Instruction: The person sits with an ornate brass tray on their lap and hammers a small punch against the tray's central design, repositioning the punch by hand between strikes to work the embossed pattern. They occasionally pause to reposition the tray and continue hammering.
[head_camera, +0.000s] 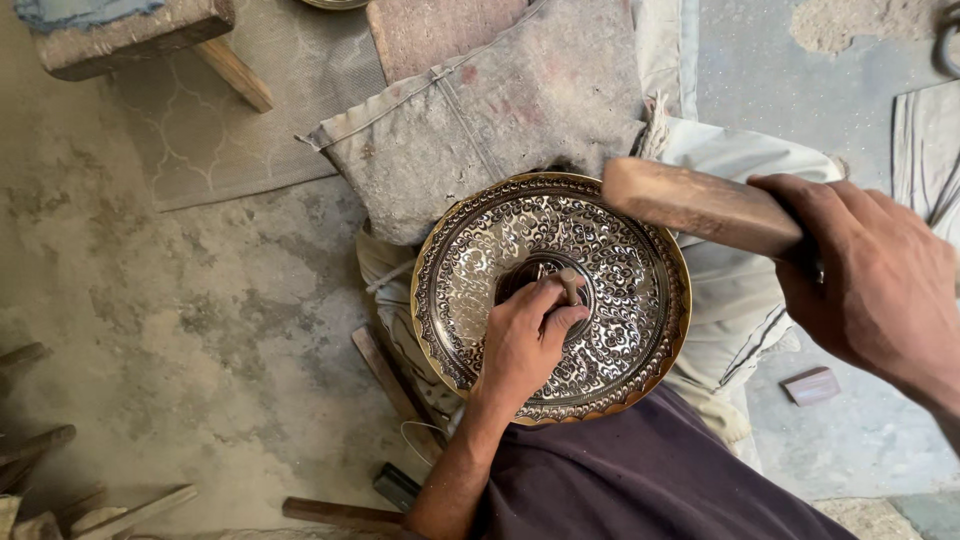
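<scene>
Chasing step in hand: my left hand (525, 345) pinches the punch (570, 285) on the engraved plate (620, 300); my right hand (880, 280) grips the raised wooden mallet (700, 205). Next calls for a square strike.

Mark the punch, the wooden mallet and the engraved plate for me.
punch (570, 283), head view, its top end above the fingers.
wooden mallet (700, 205), head view, middle of its block.
engraved plate (640, 290), head view, patterned right side.

Round plate (620, 300) at centre, on the person's lap; left hand (520, 345) on its middle, holding a punch (570, 284) upright. Right hand (880, 285) to the right, its mallet (700, 205) above the plate's upper right rim. Cushion (500, 120) behind the plate.
</scene>
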